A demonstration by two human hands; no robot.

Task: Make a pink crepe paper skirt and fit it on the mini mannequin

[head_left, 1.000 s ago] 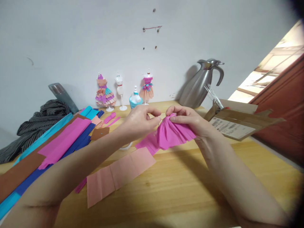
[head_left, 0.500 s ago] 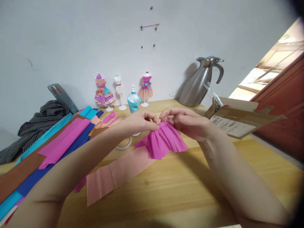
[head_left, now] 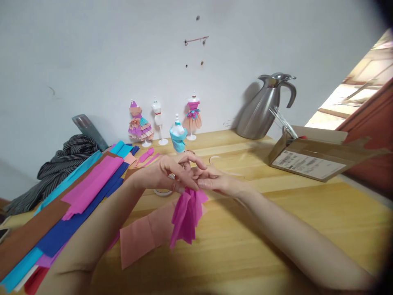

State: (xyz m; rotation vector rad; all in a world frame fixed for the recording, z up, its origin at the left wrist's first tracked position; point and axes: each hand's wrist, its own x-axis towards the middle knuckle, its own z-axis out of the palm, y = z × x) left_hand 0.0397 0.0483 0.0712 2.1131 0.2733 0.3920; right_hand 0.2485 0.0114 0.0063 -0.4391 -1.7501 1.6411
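Both hands meet over the middle of the table, holding a gathered piece of pink crepe paper (head_left: 186,219) that hangs in pleats below the fingers. My left hand (head_left: 172,171) is closed on its top edge, fingers bent over toward the other hand. With thumb and fingers pressed together, my right hand (head_left: 219,182) grips the same edge from the right. The fingers hide that upper edge. Underneath lies a peach crepe paper strip (head_left: 144,237). A white tape ring (head_left: 162,192) is partly covered behind my left hand. Just beyond stands a small dress form in turquoise paper (head_left: 178,138).
Against the wall stand more small dress forms, one in a ruffled dress (head_left: 140,126), one bare (head_left: 157,116), one in a pink-and-peach dress (head_left: 193,116). Coloured paper sheets (head_left: 92,180) lie left beside a striped cloth (head_left: 73,157). A steel jug (head_left: 258,110) and cardboard box (head_left: 310,157) stand right.
The pink paper has gone from spread out like a skirt to bunched narrow and hanging lower. My hands have drawn together and moved lower and left; a thin pale curled strip now shows behind them.
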